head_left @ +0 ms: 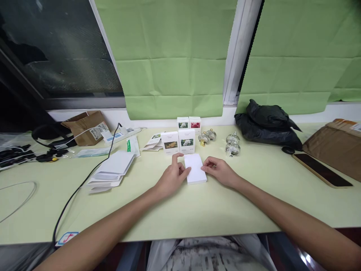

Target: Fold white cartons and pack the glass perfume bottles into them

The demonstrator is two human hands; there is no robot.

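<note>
A plain white box (195, 168) lies flat on the table between my two hands. My left hand (174, 175) is at its left edge, thumb against the side, index finger raised and bent near the far corner, the other fingers curled. From the right, my right hand (219, 170) pinches the box's edge with thumb and fingertips. Just beyond stand two upright white boxes with flower pictures, an orange-flower box (170, 143) and a white-flower box (187, 142). Behind them are two smaller-looking picture boxes, a white-flower one (183, 122) and a red-flower one (195, 124).
Folded white cartons (114, 167) are stacked at left, near a black cable (84, 180). Several clear glass ornaments (232, 144) stand right of the boxes. Further right are black plastic bags (267, 126), a phone (321, 170) and a brown package (335, 150). An opened cardboard box (86, 130) sits back left.
</note>
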